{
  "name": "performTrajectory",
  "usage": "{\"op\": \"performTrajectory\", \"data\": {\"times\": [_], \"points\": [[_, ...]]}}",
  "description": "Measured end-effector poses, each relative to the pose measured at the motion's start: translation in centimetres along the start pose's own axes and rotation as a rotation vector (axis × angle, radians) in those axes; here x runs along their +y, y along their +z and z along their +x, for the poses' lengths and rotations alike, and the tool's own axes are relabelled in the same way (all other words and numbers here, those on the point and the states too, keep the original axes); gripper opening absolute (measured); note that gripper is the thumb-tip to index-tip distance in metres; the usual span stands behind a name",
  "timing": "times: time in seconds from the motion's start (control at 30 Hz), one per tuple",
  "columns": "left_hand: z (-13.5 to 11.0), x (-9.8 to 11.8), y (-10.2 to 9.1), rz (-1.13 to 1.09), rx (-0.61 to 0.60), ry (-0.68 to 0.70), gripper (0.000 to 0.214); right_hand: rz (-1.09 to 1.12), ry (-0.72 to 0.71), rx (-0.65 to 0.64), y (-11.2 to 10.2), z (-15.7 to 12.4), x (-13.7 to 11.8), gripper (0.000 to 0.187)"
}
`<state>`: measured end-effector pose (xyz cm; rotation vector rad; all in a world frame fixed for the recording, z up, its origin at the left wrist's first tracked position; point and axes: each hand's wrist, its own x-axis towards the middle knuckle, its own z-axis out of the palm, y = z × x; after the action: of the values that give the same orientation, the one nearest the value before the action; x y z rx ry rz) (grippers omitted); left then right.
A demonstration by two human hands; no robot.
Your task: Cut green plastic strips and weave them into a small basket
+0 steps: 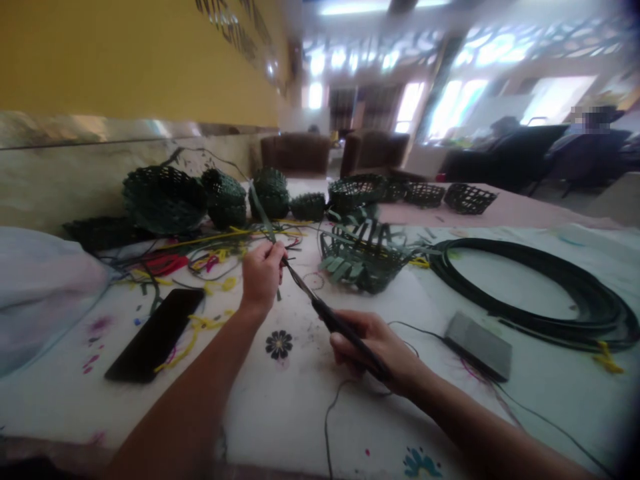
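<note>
My left hand (263,273) is closed on a flat dark green strip (261,208), which rises from the fist toward the back left. In my right hand (373,347) is a black-handled tool (345,330) with a slim metal end. That metal end reaches the fingers of my left hand, close to the strip; whether it grips the strip I cannot make out. Just beyond, a partly woven green basket (367,260) lies on the white table cover (300,413), with loose strip ends standing up from it.
Several finished green baskets (165,200) line the back. A coil of dark strip (530,250) lies at right, near a grey box with a cable (477,347). A black phone (155,337), yellow and red scraps, and a pale plastic bag (45,300) are at left.
</note>
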<state>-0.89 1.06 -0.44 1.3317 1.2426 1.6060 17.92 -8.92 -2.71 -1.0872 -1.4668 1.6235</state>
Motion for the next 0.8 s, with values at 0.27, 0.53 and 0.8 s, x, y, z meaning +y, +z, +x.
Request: {"op": "performTrajectory", "data": {"times": [0.27, 0.53, 0.8], "points": [[0.1, -0.5, 0.0, 0.045, -0.013, 0.008, 0.029, -0.124, -0.025, 0.040, 0.0, 0.0, 0.3, 0.046], [0.9, 0.4, -0.7, -0.197, -0.027, -0.072, 0.020, 0.013, -0.025, -0.045, 0.1, -0.4, -0.1, 0.044], [0.9, 0.2, -0.6, -0.191, -0.081, -0.200, 0.022, -0.015, -0.011, 0.020, 0.4, -0.4, 0.0, 0.042]]}}
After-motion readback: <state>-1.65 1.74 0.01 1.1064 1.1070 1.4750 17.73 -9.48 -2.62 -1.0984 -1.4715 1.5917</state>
